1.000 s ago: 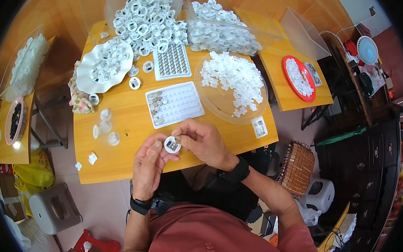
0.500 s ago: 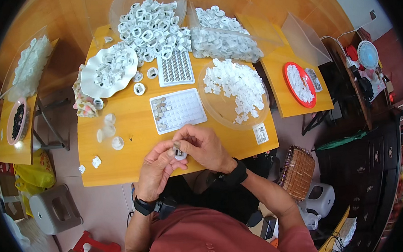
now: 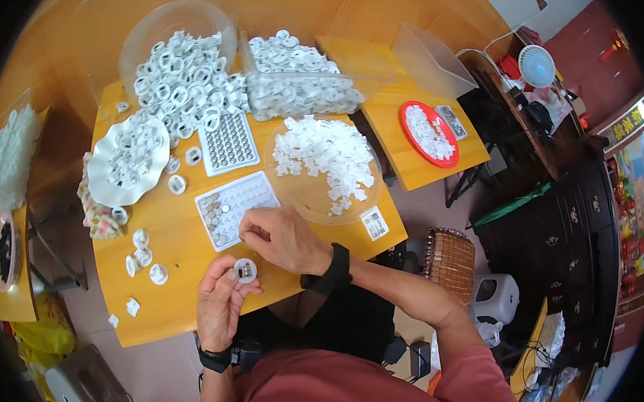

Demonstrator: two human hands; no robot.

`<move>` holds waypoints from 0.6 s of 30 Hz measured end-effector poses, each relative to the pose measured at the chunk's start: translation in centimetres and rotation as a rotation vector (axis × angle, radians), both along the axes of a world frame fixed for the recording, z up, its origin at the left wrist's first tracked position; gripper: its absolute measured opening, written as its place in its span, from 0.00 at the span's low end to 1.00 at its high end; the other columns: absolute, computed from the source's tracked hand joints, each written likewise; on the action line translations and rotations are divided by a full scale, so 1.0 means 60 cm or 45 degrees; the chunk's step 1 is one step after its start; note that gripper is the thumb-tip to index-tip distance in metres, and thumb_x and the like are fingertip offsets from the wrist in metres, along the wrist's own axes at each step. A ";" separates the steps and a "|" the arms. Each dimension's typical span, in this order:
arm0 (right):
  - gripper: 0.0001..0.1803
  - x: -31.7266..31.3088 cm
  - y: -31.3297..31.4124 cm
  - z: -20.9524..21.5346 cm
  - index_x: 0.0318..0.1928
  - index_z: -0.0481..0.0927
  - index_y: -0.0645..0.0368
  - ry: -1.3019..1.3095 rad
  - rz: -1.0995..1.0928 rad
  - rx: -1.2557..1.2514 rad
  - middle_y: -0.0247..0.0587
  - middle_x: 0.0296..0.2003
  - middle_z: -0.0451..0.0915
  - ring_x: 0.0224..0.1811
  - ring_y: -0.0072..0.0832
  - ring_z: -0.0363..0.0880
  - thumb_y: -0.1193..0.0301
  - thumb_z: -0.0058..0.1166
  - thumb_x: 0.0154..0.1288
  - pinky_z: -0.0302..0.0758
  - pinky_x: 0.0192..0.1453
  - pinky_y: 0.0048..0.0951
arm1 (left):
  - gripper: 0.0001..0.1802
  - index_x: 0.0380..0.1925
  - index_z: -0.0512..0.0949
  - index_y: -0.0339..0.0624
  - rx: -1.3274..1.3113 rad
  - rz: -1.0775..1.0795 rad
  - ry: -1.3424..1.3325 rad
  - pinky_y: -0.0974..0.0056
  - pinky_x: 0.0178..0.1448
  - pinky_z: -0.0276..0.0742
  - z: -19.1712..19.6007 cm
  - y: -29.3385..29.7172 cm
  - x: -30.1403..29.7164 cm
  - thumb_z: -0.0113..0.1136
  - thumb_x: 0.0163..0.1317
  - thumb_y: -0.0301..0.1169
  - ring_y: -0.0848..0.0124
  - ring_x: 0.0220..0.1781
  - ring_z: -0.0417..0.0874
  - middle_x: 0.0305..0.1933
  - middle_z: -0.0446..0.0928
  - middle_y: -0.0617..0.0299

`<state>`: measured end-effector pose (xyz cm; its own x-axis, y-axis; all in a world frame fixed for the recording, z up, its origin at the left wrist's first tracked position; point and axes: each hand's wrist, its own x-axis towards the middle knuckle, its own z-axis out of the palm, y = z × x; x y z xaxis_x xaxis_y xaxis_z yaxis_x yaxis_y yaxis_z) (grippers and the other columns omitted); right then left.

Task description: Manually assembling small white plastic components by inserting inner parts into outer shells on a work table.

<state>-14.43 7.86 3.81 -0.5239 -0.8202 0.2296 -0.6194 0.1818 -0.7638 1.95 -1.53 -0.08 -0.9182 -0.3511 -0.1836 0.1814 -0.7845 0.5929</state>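
Near the front edge of the table, my left hand (image 3: 219, 296) pinches a round white plastic housing (image 3: 246, 270) by its rim. A dark, metallic insert shows in the middle of the housing. My right hand (image 3: 284, 239) is just beyond it, at the lower right corner of a white tray (image 3: 251, 194). Its fingers are curled together, and whatever they may hold is hidden. Several button cells (image 3: 218, 211) sit in the left part of that tray. Behind it stands a second tray (image 3: 228, 144) filled with button cells.
Finished-looking white housings fill a scalloped dish (image 3: 103, 186) and a heap (image 3: 182, 84) behind. A round clear tray (image 3: 292, 195) holds small white pieces. Several round parts (image 3: 142, 256) lie left of my hands. A red plate (image 3: 415, 140) rests on the side table.
My right hand has left the housing and moved to the tray's corner, while my left hand still holds the housing, its insert now facing up. The whole view has shifted and turned.
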 end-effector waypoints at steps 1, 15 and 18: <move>0.04 -0.004 0.010 -0.001 0.32 0.76 0.62 0.040 -0.032 0.003 0.46 0.25 0.77 0.25 0.36 0.78 0.73 0.54 0.59 0.72 0.30 0.32 | 0.12 0.49 0.72 0.33 -0.003 0.006 0.004 0.60 0.43 0.82 -0.003 0.000 0.000 0.49 0.68 0.25 0.64 0.38 0.83 0.41 0.79 0.50; 0.10 -0.171 0.091 -0.001 0.38 0.79 0.59 0.554 -0.263 0.390 0.46 0.37 0.80 0.38 0.47 0.78 0.78 0.49 0.54 0.74 0.42 0.43 | 0.11 0.48 0.72 0.33 -0.076 0.014 0.030 0.62 0.42 0.83 0.001 0.002 -0.005 0.50 0.68 0.26 0.65 0.37 0.83 0.40 0.79 0.51; 0.09 -0.166 0.087 0.000 0.37 0.79 0.59 0.516 -0.251 0.414 0.48 0.35 0.79 0.37 0.48 0.78 0.77 0.49 0.53 0.73 0.42 0.44 | 0.11 0.47 0.72 0.33 -0.092 0.015 0.023 0.63 0.42 0.82 0.005 0.007 -0.005 0.50 0.68 0.26 0.66 0.37 0.83 0.40 0.79 0.52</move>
